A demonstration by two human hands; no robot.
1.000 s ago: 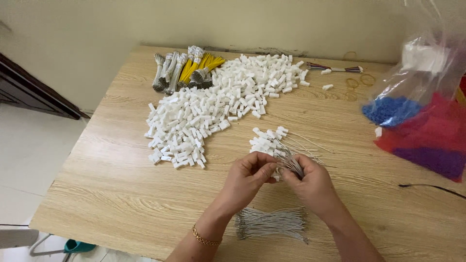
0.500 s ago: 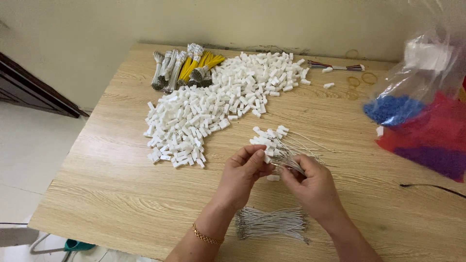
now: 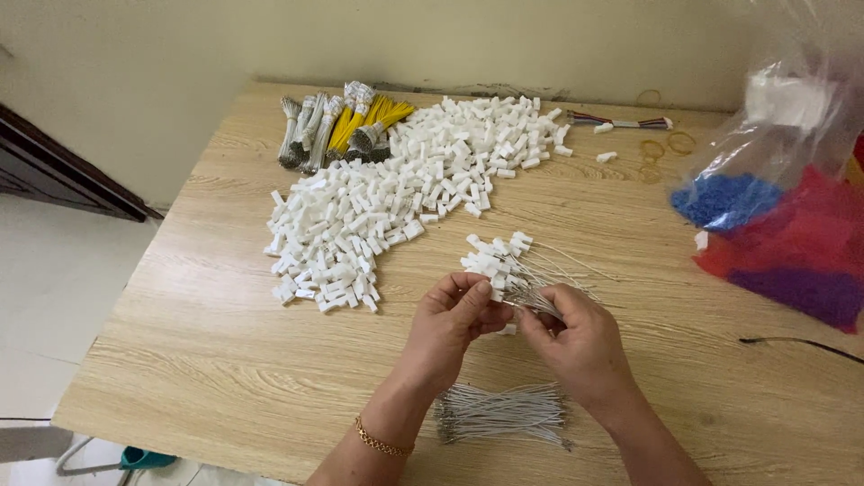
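Note:
My left hand (image 3: 454,319) and my right hand (image 3: 576,337) meet over the middle of the wooden table (image 3: 207,360), fingertips pinched together on a small white connector and thin white wires (image 3: 526,301). Just beyond the fingers lies a little cluster of white connectors with wires attached (image 3: 495,256). A loose bundle of white wires (image 3: 504,414) lies on the table below my wrists. A big heap of white plastic connectors (image 3: 396,193) spreads across the table to the upper left.
Bundles of grey and yellow wires (image 3: 346,126) lie at the far edge. Clear plastic bags holding blue, red and purple pieces (image 3: 783,234) stand at the right. Rubber bands (image 3: 661,148) and a multicoloured wire harness (image 3: 621,121) lie near the back. A black cable (image 3: 801,342) crosses the right edge.
Both hands have stayed in the same spot, with small finger movements on the connector and wires. Nothing else on the table has moved.

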